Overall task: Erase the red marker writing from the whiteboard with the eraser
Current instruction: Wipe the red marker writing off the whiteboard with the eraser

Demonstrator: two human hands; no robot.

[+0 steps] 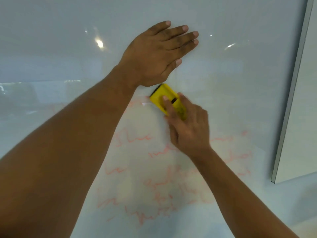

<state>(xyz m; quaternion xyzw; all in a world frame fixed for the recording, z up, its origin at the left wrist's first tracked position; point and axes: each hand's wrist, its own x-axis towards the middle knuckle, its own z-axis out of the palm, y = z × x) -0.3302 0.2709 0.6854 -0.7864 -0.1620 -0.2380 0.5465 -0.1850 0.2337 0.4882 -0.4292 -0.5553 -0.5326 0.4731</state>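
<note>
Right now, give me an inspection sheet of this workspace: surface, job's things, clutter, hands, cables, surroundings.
Surface: whiteboard, glossy, with light reflections across its upper part.
Job's things: yellow eraser against the board at the top of the writing; red marker writing faint and smeared, most of it below the eraser.
Clutter: nothing seen.
Hands: left hand flat on the board above the eraser, fingers straight; right hand holds the eraser, fingers over its back, image blurred there.
Cables: nothing seen.
Surroundings: grey board edge at right, a pale panel beyond it.
</note>
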